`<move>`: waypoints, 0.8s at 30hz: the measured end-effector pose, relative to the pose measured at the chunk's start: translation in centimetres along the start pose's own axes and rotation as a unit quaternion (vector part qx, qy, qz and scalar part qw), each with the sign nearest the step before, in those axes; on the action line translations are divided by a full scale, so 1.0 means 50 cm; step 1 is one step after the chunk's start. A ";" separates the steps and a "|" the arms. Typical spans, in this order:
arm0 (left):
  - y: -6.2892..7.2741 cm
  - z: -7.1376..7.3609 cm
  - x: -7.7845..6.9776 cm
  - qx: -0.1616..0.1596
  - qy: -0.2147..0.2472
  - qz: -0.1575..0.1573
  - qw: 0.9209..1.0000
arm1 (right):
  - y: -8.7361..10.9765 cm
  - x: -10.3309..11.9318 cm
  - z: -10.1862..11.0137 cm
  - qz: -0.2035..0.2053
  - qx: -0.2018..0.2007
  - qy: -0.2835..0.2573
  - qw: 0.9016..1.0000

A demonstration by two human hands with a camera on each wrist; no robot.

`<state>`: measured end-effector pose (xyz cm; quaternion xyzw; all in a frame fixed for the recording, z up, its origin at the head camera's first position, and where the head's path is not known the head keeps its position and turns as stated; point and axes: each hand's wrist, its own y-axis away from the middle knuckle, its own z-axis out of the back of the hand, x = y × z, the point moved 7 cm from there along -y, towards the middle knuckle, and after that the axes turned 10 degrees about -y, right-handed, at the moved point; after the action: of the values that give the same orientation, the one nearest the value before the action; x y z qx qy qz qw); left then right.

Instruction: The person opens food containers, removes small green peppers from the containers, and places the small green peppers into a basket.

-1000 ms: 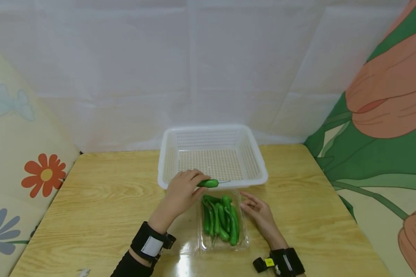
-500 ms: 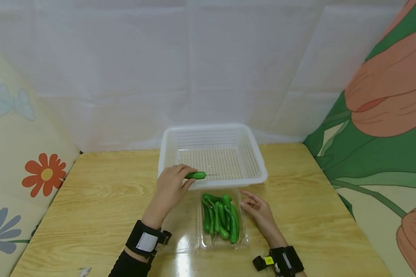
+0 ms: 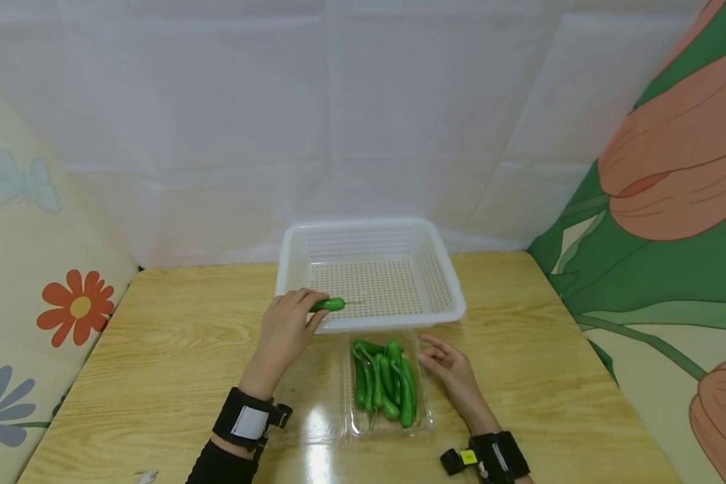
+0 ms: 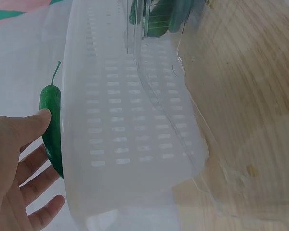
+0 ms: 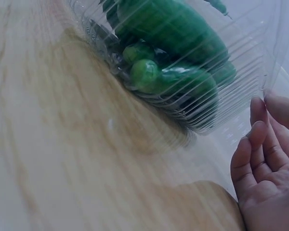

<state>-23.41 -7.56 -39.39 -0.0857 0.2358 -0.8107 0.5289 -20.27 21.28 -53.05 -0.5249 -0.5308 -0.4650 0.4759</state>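
Note:
My left hand (image 3: 286,329) pinches a green chili pepper (image 3: 333,304) between thumb and fingers, above the front left rim of a white perforated basket (image 3: 450,269). The pepper's thin stem (image 4: 56,73) points away from the hand, as the left wrist view shows. In front of the basket, a clear plastic box (image 3: 425,403) holds several more green chili peppers (image 3: 387,380). At the box's right edge is my right hand (image 3: 454,376). Its thumb and forefinger (image 5: 257,109) pinch the box's rim in the right wrist view.
The box's clear lid (image 3: 314,410) lies spread to its left on the wooden table (image 3: 175,349). A white cloth (image 3: 218,134) hangs behind the basket. Flower-patterned panels (image 3: 671,269) flank both sides. A small whitish scrap (image 3: 148,476) lies near the front left edge.
My left hand has moved left and slightly back with the chili pepper, from above the basket's front rim to its front left corner. The right hand stays at the box.

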 end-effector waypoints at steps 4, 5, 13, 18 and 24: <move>0.002 -0.001 0.002 0.005 -0.001 0.002 1.000 | 0.001 0.001 0.000 0.005 0.003 -0.003 1.000; 0.003 -0.001 0.002 0.005 0.000 0.003 1.000 | 0.001 0.001 0.000 0.006 0.004 -0.005 1.000; 0.008 -0.007 0.004 0.007 -0.002 0.002 1.000 | 0.002 0.002 -0.001 0.010 0.006 -0.008 1.000; 0.010 -0.007 0.004 0.000 0.001 0.001 1.000 | 0.002 0.002 -0.002 0.009 0.006 -0.011 1.000; 0.013 -0.004 0.001 -0.009 0.006 -0.003 1.000 | 0.002 0.001 -0.001 0.004 0.003 -0.012 1.000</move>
<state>-22.98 -7.74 -39.88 -0.0866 0.2463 -0.8105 0.5243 -20.19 21.25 -52.98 -0.5311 -0.5356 -0.4557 0.4726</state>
